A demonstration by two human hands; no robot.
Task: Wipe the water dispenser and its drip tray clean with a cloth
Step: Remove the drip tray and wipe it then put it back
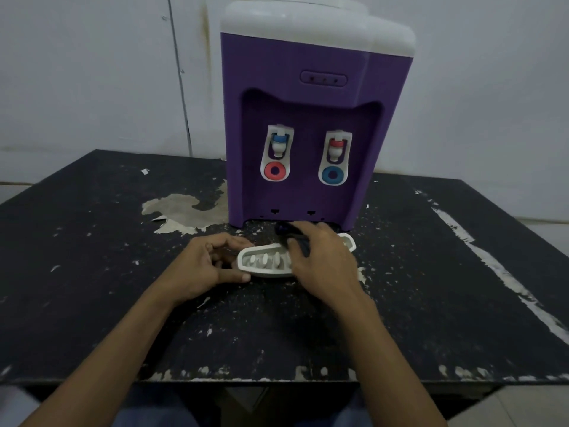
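Head view: your left hand (209,263) grips white drip tray (264,263) at frame centre. Your right hand (323,260) presses dark cloth (292,234) into tray. Purple dispenser (308,118) behind, on black table (431,288).

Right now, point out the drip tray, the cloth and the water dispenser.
drip tray (264,262): head view, its ribbed inside, left half.
cloth (288,231): head view, dark fold above the right hand.
water dispenser (308,112): head view, purple front panel.

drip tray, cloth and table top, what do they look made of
Drip tray: looks like white moulded plastic, smooth, with raised ribs inside. Cloth: dark soft fabric, bunched under the right hand; weave too blurred to tell. Table: black coating flaking off a pale base, perhaps painted or laminated board.
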